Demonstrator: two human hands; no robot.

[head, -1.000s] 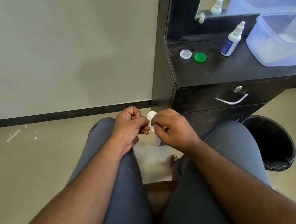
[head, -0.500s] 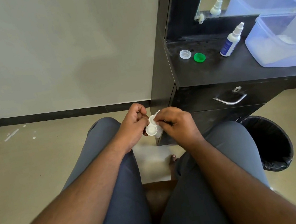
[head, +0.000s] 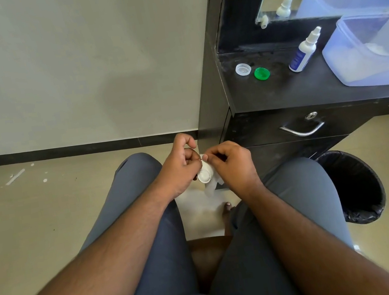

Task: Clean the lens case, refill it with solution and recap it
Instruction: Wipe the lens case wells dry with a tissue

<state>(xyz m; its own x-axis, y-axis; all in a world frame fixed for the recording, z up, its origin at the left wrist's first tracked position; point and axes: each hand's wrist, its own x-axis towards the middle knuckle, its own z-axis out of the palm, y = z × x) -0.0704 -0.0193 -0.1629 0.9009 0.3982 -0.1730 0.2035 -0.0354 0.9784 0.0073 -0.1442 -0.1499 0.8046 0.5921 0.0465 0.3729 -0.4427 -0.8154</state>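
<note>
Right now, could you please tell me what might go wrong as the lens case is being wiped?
1. Both hands, left hand and right hand, hold the lens case over bare floor; a slip drops it.
2. The white cap and green cap lie loose on the counter and might collect dust.

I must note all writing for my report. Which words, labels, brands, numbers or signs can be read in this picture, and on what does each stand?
No text can be read anywhere.
Small white dropper bottle with a dark blue label: the label's print is too small and blurred to read.
White round cap, green round cap, translucent bluish plastic container: no writing shows.
</note>
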